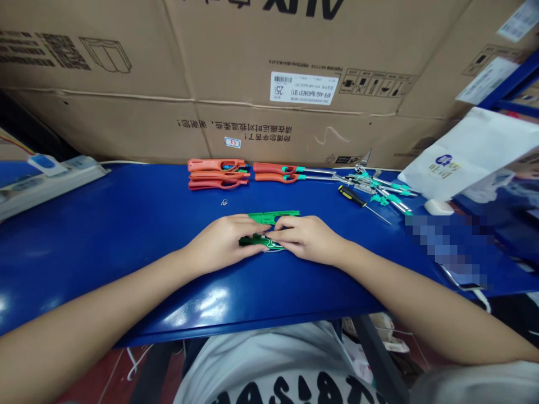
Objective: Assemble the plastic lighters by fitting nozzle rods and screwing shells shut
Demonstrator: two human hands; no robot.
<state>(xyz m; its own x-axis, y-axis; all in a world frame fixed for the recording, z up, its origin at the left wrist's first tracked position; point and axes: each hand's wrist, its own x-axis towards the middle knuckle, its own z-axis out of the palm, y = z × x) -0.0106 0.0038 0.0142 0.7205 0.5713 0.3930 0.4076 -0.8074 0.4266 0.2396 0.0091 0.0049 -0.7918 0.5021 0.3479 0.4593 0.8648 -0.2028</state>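
Observation:
My left hand (225, 238) is closed on one half of a green lighter casing (251, 240), which lies low over the table with its open inside facing up. My right hand (311, 238) is closed, its fingertips pinched together at the casing's right part. A thin white wire (273, 244) shows beneath those fingertips; what they pinch is too small and hidden to make out. Just beyond both hands lies a second green casing half (273, 216) with a trigger opening at its right end. My fingers cover part of each half.
Several orange lighter bodies (217, 175) lie toward the cardboard box (236, 123). Small screws (225, 202) sit left of centre. A screwdriver (352, 196) lies beside metal tubes with teal parts (389, 196). A power strip (54, 182) stands left, a white paper bag (467, 151) right.

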